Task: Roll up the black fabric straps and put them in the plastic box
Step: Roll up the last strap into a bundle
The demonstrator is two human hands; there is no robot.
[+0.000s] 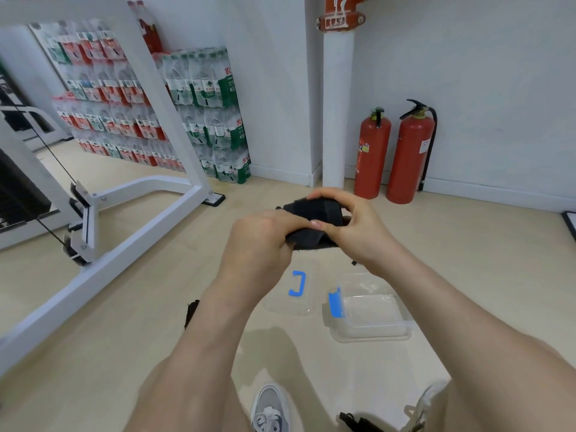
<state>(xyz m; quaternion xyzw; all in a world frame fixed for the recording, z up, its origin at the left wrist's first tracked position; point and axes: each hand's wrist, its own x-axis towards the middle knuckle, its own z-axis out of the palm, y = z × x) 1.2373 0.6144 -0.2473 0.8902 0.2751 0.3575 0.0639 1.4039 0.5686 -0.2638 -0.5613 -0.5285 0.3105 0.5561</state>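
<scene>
Floor: pale wood-look boards running through the whole room. The plastic box sits on it, just ahead of the person's feet.
Wall: plain white with a low skirting, well beyond the box.
Metal frame: white painted gym equipment with black cables, standing on the floor far to the left of the box.
Water packs: shrink-wrapped bottles with red and green labels, stacked high against the wall, beyond the box and to its left.
Pipe: a white upright with a red fitting at the top, almost straight beyond the box.
Fire extinguishers: two red ones standing side by side at the wall, beyond the box.
Plastic box: clear and open-topped, with a blue latch on its left end.
Lid: clear with a blue handle, lying flat just left of the box.
Left hand: raised beyond the box, fingers curled round the strap's lower end.
Right hand: raised beyond the box, thumb and fingers pinching the strap's upper fold.
Shoes: grey and white, on the near side of the box.
Black fabric strap: in the air between both hands, partly folded. I cannot tell how far it is rolled.
Second strap: dark, on the floor left of the box, past the lid, half hidden by the left forearm.
Third strap: on the near side of the box, at the picture's bottom edge.
</scene>
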